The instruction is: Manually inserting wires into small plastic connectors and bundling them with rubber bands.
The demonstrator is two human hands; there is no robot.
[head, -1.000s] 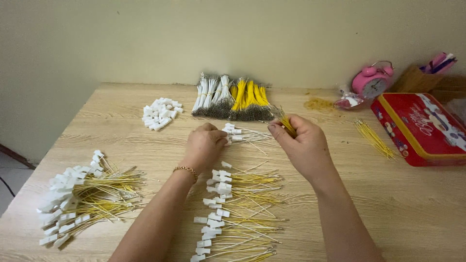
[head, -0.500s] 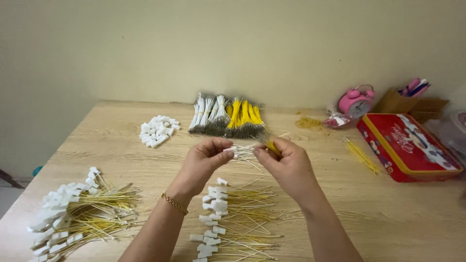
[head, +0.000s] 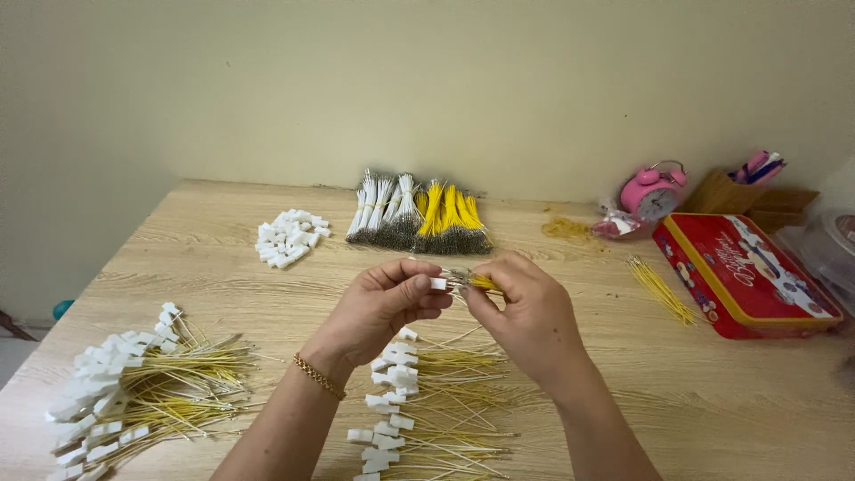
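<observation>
My left hand (head: 385,305) pinches a small white plastic connector (head: 438,283) between thumb and fingers, above the middle of the wooden table (head: 223,267). My right hand (head: 525,312) holds a short yellow wire (head: 484,282) with its bare end pointing at the connector; the two meet between my hands. Below my hands lies a pile of yellow wires fitted with white connectors (head: 419,410). A gold bracelet (head: 319,376) sits on my left wrist.
A bigger heap of finished wires (head: 134,392) lies at the left front. Loose white connectors (head: 287,237) and bundles of white and yellow wires (head: 417,214) sit further back. A red tin (head: 744,276), loose yellow wires (head: 661,289), a pink alarm clock (head: 653,190) and a wooden holder (head: 735,191) are at the right.
Both hands have lifted from the table and come together toward me, bringing the connector and the yellow wire end to end. The camera has tilted, so the table sits lower in view.
</observation>
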